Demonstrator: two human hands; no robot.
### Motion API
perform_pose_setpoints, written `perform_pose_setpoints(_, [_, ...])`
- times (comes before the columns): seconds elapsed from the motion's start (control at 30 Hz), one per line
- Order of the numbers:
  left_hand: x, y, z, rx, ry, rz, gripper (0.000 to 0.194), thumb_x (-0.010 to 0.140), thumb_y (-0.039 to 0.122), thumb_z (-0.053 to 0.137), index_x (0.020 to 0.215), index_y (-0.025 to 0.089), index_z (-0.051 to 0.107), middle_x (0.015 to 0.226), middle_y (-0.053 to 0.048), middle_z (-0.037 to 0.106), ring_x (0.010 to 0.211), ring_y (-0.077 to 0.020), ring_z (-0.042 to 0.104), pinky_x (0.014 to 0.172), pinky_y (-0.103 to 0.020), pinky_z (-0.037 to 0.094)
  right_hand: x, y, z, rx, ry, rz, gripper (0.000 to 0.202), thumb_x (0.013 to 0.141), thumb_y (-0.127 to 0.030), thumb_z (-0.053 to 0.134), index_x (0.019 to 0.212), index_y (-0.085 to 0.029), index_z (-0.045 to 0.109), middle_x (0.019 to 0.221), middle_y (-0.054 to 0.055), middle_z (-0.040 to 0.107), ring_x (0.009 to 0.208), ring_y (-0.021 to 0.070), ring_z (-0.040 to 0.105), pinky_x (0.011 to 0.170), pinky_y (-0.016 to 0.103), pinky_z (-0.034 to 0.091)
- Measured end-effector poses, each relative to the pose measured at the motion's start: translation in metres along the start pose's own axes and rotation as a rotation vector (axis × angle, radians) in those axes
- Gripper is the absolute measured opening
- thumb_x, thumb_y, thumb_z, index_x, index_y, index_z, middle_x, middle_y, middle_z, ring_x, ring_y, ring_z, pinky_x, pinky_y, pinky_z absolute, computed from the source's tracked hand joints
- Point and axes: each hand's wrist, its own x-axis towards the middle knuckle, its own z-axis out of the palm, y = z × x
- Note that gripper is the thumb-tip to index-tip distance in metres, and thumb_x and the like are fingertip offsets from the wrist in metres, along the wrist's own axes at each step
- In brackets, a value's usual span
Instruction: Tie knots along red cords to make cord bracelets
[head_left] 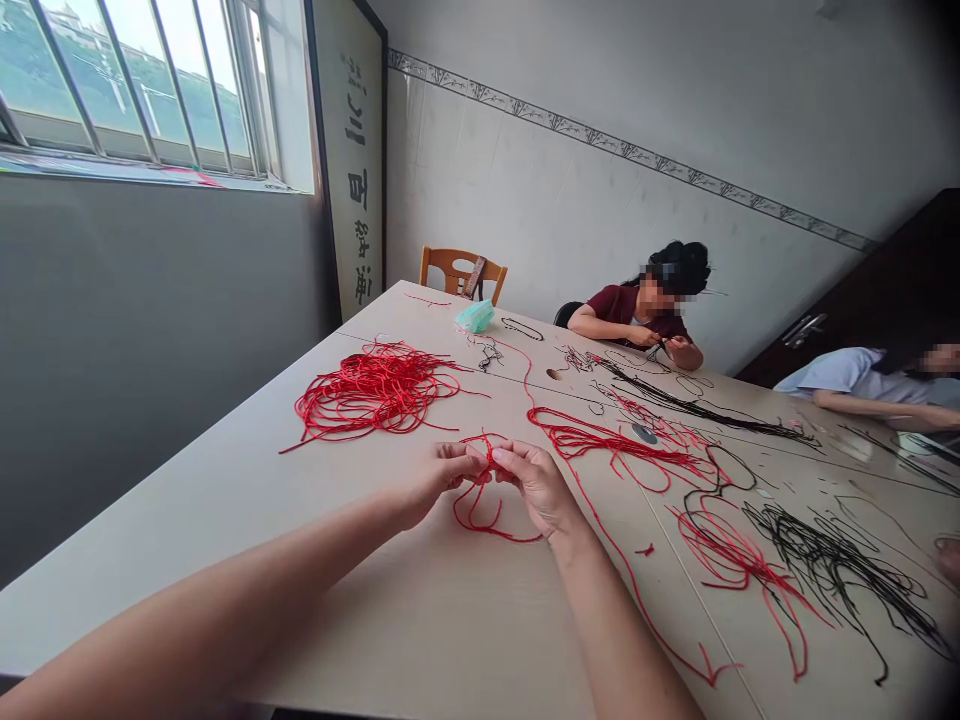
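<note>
Near the middle of the table, my left hand (451,470) and my right hand (534,480) meet, each with thumb and fingers pinched on a red cord (480,522). A small knotted part of it shows between the fingertips, and its loose loops and ends hang below onto the tabletop. The fingertips partly hide the knot. Beyond my left hand lies a large tangled pile of red cords (379,390). A long bundle of red cords (630,445) stretches away beyond my right hand.
The pale table (225,520) also bears black cords (840,560), mixed red cords (739,550), a green plastic bag (475,316) and a dark disc (644,433). One person (637,310) sits across, another person (862,385) at right. A wooden chair (461,270) stands behind.
</note>
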Motion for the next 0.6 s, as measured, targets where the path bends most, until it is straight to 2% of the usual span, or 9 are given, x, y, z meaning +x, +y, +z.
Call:
perform_pose_setpoints(0.43, [-0.0003,0.0032,0.0026,-0.053,0.013,-0.007,0.017,0.069,0.03,0.064,0.068,0.013,0.062,0.068,-0.003,0.062,0.059,-0.0092,0.047,0.055,-0.022,0.028,-0.0022,-0.0059,0.0035,-0.09,0.016,-0.029,0.016,0.071,-0.03,0.062,0.078,-0.017,0.069,0.07,0.001,0.061,0.061,0.0108,0.046,0.064,0.026,0.037])
perform_pose_setpoints(0.6, [-0.001,0.0048,0.001,-0.01,0.03,-0.017,0.02,0.069,0.033,0.064,0.072,0.014,0.065,0.072,-0.004,0.065,0.067,-0.0122,0.053,0.059,-0.024,0.03,-0.0032,-0.0088,0.0025,-0.091,0.012,-0.036,0.017,0.071,-0.03,0.061,0.078,-0.016,0.069,0.069,0.002,0.062,0.062,0.0115,0.047,0.064,0.026,0.038])
